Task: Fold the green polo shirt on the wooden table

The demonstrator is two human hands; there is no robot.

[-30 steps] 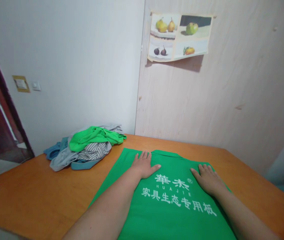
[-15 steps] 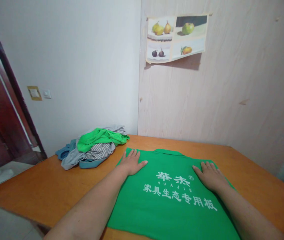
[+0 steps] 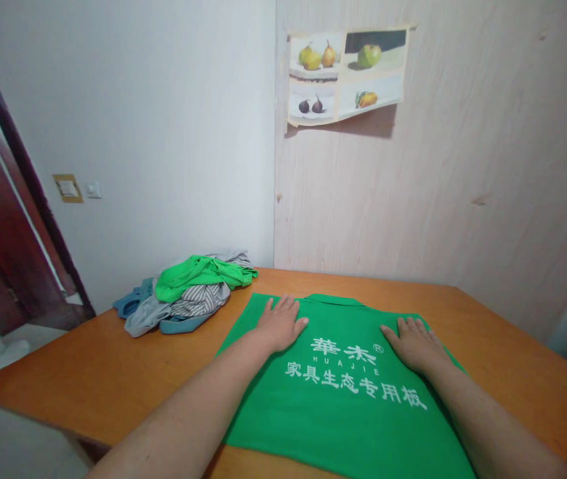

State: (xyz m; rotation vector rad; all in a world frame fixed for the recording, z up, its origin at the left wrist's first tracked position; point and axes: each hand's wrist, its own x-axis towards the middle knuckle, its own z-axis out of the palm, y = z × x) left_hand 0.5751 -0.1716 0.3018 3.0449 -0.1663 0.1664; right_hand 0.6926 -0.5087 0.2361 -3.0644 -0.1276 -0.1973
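Note:
A green collared shirt (image 3: pixel 333 419) with white printed lettering lies flat on the table, its collar toward the wall and its sides folded in to straight edges. Near the upper left of the shirt, my left hand (image 3: pixel 279 326) rests on the cloth with fingers stretched out and thumb apart. My right hand (image 3: pixel 418 342) lies spread on the upper right part, just beside the lettering. Neither hand grips the fabric. The shirt's lower edge runs partly out of view at the bottom.
A loose heap of clothes (image 3: pixel 188 293), bright green, grey, striped and blue, sits at the back left of the orange-brown table (image 3: pixel 78 372). Behind it rises a wall with a taped fruit poster (image 3: pixel 346 80). A dark red door (image 3: pixel 8 219) stands at far left.
My left hand has slid a little to the right across the shirt, away from its left edge. My right hand stays at nearly the same spot, and the view has shifted slightly.

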